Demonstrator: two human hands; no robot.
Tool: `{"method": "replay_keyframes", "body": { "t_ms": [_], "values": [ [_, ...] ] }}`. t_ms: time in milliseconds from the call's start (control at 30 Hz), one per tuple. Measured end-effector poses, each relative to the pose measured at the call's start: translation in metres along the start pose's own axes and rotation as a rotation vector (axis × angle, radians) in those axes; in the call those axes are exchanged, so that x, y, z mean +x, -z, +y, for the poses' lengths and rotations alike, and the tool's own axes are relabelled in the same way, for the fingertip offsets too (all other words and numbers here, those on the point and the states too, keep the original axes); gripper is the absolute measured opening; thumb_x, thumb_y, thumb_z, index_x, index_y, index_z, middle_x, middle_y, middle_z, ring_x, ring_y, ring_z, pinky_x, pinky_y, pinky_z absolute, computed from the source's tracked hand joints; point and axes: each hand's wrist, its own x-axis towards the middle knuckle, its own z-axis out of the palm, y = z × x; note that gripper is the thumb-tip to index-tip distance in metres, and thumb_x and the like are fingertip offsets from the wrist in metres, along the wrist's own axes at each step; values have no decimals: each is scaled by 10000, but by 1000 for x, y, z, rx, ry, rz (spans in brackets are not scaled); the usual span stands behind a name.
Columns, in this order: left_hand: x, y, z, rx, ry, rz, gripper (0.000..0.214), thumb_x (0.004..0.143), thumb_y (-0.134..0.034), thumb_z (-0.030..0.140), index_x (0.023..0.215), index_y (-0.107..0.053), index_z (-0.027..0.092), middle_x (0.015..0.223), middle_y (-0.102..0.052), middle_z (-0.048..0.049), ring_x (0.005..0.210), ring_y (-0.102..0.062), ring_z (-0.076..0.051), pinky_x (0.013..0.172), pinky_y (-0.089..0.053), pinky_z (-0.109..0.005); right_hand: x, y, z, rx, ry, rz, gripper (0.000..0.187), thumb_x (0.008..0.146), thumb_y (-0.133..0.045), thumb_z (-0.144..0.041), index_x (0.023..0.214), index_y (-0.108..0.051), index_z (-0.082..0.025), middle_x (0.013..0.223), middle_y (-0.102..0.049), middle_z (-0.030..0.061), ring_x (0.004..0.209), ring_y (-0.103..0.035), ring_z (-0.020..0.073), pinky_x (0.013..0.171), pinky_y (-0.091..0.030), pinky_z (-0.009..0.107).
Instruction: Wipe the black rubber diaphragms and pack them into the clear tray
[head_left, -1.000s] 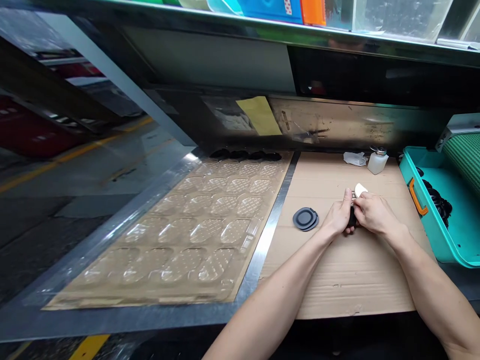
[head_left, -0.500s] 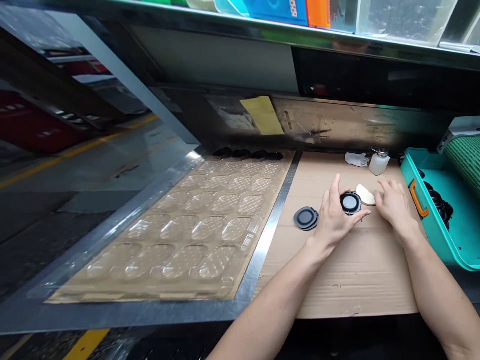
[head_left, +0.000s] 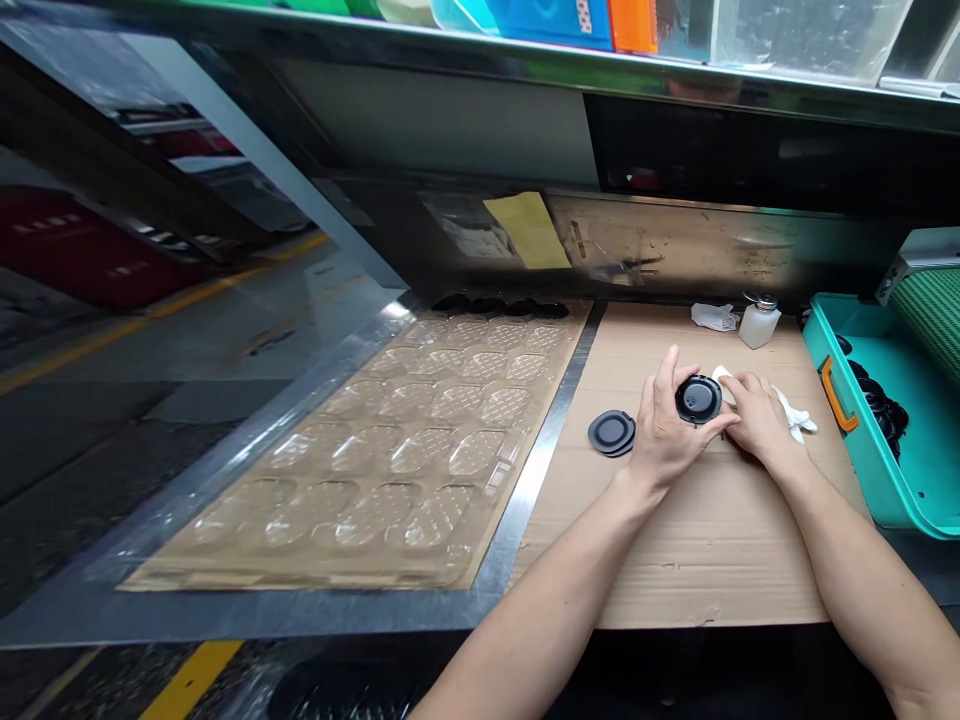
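My left hand (head_left: 664, 425) pinches a round black part (head_left: 698, 398) between thumb and fingers, a little above the cardboard sheet (head_left: 697, 540). My right hand (head_left: 757, 415) is closed on a white cloth (head_left: 795, 415), pressed against the right side of the part. The cloth's tail trails out to the right of my right hand. A second dark round part (head_left: 612, 433) lies flat on the cardboard just left of my left hand.
A clear blister tray (head_left: 420, 440) with several empty pockets lies to the left, dark parts (head_left: 499, 306) at its far edge. A small dispenser bottle (head_left: 759, 322) and a crumpled wipe (head_left: 712, 316) stand at the back. A teal bin (head_left: 885, 470) holding black parts sits on the right.
My hands first worked together on the part. The right hand then moved off to the right, and now it is back against the part holding the white cloth.
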Motion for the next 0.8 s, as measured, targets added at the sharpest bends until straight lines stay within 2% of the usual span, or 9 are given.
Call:
{"method": "replay_keyframes", "body": {
  "t_ms": [167,400,533,600,700,767,800],
  "values": [
    [-1,-4,8,-43,88,27,882,666,-906,379,1422,-469,251,1312,-654,-135,1336,-541,-294,975,-541,-365,1,-2,1,10,-1,15,401,998,-481,-389,1365,-585,-265,1298,-594,126,1134,-504,295,965,-395,374],
    [-13,-1,11,66,-26,-3,948,654,-914,386,1455,-433,228,1364,-620,-153,1377,-495,-317,1114,-433,-422,2,-8,6,26,4,49,387,987,-488,-395,1331,-607,-263,1294,-596,126,1123,-511,306,945,-406,391],
    [-24,7,11,102,11,-77,1001,696,-877,454,1515,-350,224,1469,-536,-167,1431,-421,-320,1169,-364,-442,4,-12,9,48,18,72,382,987,-489,-418,1314,-614,-266,1285,-598,121,1150,-504,308,945,-405,393],
    [-28,10,13,116,19,-102,986,703,-868,470,1511,-357,226,1494,-510,-167,1436,-410,-319,1169,-363,-446,4,-12,10,53,18,75,389,991,-483,-428,1319,-610,-263,1284,-597,123,1157,-501,307,941,-403,391],
    [-29,17,18,131,-27,-67,772,681,-881,471,1333,-550,223,1410,-576,-155,1350,-488,-314,1124,-404,-416,4,-13,11,45,17,81,386,990,-487,-427,1314,-611,-257,1275,-601,123,1152,-499,306,932,-400,388],
    [-23,28,18,147,-21,-49,494,713,-849,501,1074,-666,218,1217,-671,-137,1192,-581,-298,1001,-475,-366,4,-13,11,41,15,78,380,989,-490,-427,1305,-613,-257,1264,-605,122,1141,-501,305,921,-399,388],
    [-18,37,15,166,5,-32,386,760,-797,536,936,-673,215,1076,-697,-119,1079,-617,-278,908,-498,-335,4,-13,11,41,14,76,377,989,-491,-428,1301,-614,-257,1260,-606,122,1133,-502,304,916,-399,388]
  ]
}}
